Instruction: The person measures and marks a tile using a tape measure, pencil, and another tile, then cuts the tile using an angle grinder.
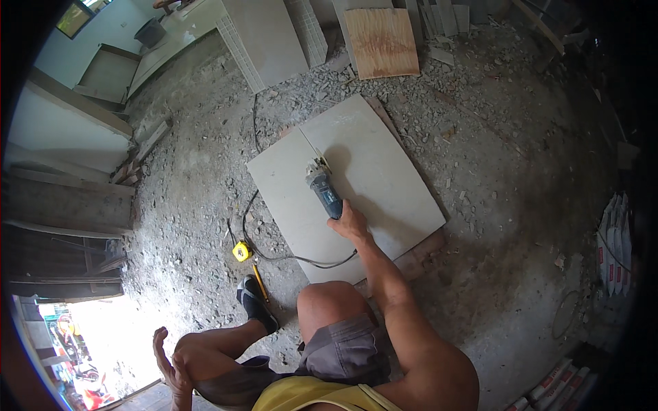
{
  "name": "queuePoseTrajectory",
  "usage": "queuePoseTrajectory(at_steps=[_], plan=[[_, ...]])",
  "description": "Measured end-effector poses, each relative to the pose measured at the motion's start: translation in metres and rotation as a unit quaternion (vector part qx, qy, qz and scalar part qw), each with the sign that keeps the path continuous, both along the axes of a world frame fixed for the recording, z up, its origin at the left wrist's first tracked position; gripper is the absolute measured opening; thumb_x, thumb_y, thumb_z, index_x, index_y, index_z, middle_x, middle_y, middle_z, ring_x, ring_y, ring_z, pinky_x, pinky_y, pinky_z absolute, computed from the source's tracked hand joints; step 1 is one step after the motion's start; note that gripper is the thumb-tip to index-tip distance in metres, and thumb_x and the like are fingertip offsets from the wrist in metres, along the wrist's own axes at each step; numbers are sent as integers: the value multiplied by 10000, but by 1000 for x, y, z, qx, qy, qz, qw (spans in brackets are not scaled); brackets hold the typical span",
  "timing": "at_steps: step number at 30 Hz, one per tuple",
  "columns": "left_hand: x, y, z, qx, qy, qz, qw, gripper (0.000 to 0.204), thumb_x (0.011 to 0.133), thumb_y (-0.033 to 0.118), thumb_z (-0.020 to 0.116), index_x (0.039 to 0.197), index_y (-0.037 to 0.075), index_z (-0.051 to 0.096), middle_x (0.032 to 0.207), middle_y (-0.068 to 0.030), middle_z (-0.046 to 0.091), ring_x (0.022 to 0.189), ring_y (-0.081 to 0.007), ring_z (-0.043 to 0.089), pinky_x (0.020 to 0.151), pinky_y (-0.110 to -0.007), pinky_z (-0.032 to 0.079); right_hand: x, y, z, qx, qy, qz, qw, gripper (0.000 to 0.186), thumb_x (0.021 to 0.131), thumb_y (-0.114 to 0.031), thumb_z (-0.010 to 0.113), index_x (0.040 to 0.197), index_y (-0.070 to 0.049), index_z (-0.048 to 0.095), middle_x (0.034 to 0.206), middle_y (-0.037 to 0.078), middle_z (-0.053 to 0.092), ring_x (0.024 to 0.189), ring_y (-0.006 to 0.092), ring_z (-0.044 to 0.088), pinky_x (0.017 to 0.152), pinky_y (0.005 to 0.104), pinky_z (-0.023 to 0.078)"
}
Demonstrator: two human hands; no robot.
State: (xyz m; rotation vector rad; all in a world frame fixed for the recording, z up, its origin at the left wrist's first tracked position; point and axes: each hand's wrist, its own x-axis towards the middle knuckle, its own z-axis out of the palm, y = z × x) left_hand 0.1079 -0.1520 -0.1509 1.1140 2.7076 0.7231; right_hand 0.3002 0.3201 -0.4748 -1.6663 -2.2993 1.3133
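My right hand (350, 222) is wrapped round the rear body of a dark blue angle grinder (325, 192). The grinder's disc end rests at or just above a large pale tile (394, 164), which lies flat on the ground. From the tile's far edge a thin dark line (310, 139) runs to the disc; whether the disc touches the surface I cannot tell. A black power cord (291, 258) loops over the tile's near left part. My left hand (175, 373) lies by my left knee, fingers stretched and holding nothing.
Left of the tile are a yellow tape measure (241, 251) and a yellow pencil (261, 282), close to my shoe (253, 299). Large tiles (267, 41) and a plywood board (382, 44) lean at the back. Rubble (185, 151) covers the floor. White bags (614, 246) stand far right.
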Motion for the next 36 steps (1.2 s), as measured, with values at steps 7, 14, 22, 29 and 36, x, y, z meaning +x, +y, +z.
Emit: queuePoseTrajectory(at_steps=[7, 14, 22, 29, 36], plan=[[-4, 9, 0, -5, 4, -12, 1000, 760, 982, 616, 426, 1390, -24, 462, 1419, -239, 474, 1348, -390, 432, 1136, -507, 298, 40, -28, -3, 6, 3, -7, 1000, 833, 724, -390, 719, 1404, -3, 434, 1172, 266, 662, 1068, 437, 651, 949, 485, 514], [-11, 20, -2, -5, 8, -39, 999, 757, 979, 607, 437, 1394, -26, 461, 1419, -242, 473, 1351, -392, 432, 1137, -505, 299, 64, -45, -12, 6, -16, -10, 1000, 849, 725, -410, 725, 1408, 5, 437, 1203, 272, 646, 1099, 429, 637, 959, 481, 508], [-10, 19, -1, -3, 4, -31, 1000, 763, 977, 613, 438, 1388, -30, 463, 1412, -244, 475, 1345, -393, 437, 1134, -506, 303, 71, -49, -8, 13, -5, -4, 1000, 866, 731, -415, 727, 1417, 7, 411, 1180, 278, 654, 1094, 429, 642, 971, 475, 503], [-9, 15, -2, -7, 6, -25, 1000, 775, 978, 624, 430, 1387, -33, 463, 1411, -246, 474, 1340, -396, 440, 1129, -507, 309, 63, -42, -6, 4, -18, -8, 1000, 840, 727, -409, 722, 1399, 1, 429, 1158, 271, 665, 1080, 430, 648, 963, 476, 508], [-9, 11, -1, -19, 4, -18, 1000, 787, 972, 639, 428, 1384, -31, 468, 1409, -247, 476, 1342, -397, 438, 1133, -509, 306, 45, -27, -5, 3, 7, -2, 1000, 825, 723, -382, 711, 1394, 6, 429, 1150, 289, 659, 1080, 443, 644, 964, 480, 505]])
